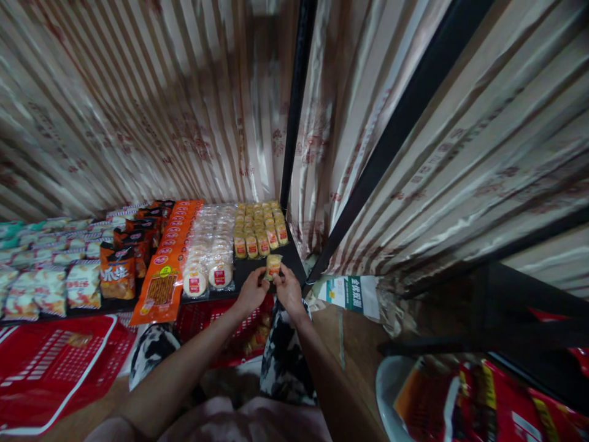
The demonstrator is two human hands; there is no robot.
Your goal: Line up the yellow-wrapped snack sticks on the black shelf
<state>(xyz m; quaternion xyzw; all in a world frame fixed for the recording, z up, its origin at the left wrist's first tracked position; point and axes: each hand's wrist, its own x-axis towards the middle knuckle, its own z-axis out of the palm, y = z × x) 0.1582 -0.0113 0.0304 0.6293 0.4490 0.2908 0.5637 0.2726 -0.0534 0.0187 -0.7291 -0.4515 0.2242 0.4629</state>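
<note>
Between my left hand (253,291) and my right hand (288,288) is one small yellow wrapped snack cake (273,266) with a red label. Fingertips of both hands pinch it from its two sides, just above the front edge of a black shelf (246,268). Behind it stand rows of the same yellow wrapped cakes (263,243), packed close together. To their left lie clear packs of round white crackers (220,274) with red labels.
Orange packets (159,276), brown-orange bags (117,273) and white snack bags (83,285) line the shelf leftward. Red baskets (59,368) sit below. Black posts (299,104) and pleated curtains (207,110) stand behind. A white tub (386,393) with red packages is lower right.
</note>
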